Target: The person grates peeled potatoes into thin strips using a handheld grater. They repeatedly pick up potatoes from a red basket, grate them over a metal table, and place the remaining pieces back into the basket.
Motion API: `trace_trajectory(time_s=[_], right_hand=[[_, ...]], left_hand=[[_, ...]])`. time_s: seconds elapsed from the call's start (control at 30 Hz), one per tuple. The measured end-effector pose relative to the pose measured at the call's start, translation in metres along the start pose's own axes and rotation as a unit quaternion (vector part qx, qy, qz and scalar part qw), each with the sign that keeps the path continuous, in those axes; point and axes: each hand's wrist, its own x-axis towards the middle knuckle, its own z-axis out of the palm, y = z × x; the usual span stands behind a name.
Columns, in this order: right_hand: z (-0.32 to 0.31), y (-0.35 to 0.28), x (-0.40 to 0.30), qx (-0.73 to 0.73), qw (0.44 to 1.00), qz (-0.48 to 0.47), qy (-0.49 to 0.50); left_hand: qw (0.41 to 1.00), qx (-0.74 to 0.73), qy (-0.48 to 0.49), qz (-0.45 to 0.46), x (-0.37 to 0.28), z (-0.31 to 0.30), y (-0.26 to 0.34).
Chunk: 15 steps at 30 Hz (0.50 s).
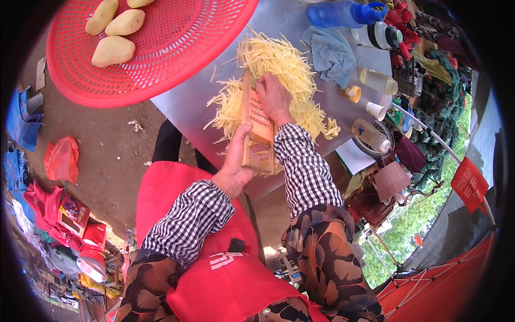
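Note:
My left hand (pixel 237 163) grips the near end of a wooden-framed grater (pixel 260 116) with a perforated plate, tilted over the metal table. My right hand (pixel 274 96) is closed at the upper part of the plate; a bit of pale yellow-green shows by its fingers, most likely a potato piece, largely hidden. Shredded potato (pixel 277 56) lies heaped around and beneath the grater. Small potato slices (pixel 331 129) lie at the right edge of the heap. Several peeled potatoes (pixel 113 51) rest in a red plastic basket (pixel 161 86) at the upper left.
A blue cloth (pixel 330 54), a blue bottle (pixel 342 14), a clear jar (pixel 378 81), a yellow lid (pixel 353 93), a paper cup (pixel 375 110) and a lying bottle (pixel 370 135) line the table's right side. A red plastic bag (pixel 62 159) lies on the ground at left.

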Motion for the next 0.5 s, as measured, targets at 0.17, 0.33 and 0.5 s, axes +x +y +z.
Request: trace_trajectory(time_s=[0.17, 0.33, 0.5], right_hand=[[-0.004, 0.006, 0.001, 0.100, 0.988, 0.079, -0.088], [-0.028, 0.010, -0.020, 0.043, 0.996, -0.040, -0.066], [-0.036, 0.015, -0.025, 0.042, 0.996, -0.023, -0.070]], left_hand=[[0.999, 0.046, -0.025, 0.011, 0.001, -0.013, 0.001], [0.999, 0.039, -0.008, 0.028, -0.008, 0.000, 0.000], [0.997, 0.068, -0.001, 0.031, -0.006, -0.005, 0.000]])
